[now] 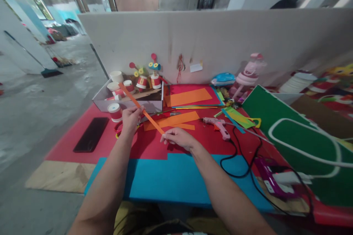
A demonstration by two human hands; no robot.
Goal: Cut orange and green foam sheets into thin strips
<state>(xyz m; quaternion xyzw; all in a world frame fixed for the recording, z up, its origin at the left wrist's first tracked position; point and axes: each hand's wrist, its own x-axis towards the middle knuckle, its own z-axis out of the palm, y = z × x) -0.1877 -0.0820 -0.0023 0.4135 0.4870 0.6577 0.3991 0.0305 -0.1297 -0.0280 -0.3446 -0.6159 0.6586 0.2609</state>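
A long, narrow orange paper strip slants down to the right between my two hands. My left hand pinches it near the middle, so its upper end sticks out over the white box. The lower end is pinched between the fingertips of my right hand. Below and behind the strip lie more orange paper pieces on the red sheet. Scissors with red and yellow handles lie partly hidden under my left hand. A paper cup with a red band stands just left of that hand.
A white box holds cups and small cup figures. Right of my hands lies a pink glue gun with a looping black cord. A phone lies left. A green board, power strip and pink bottle stand right.
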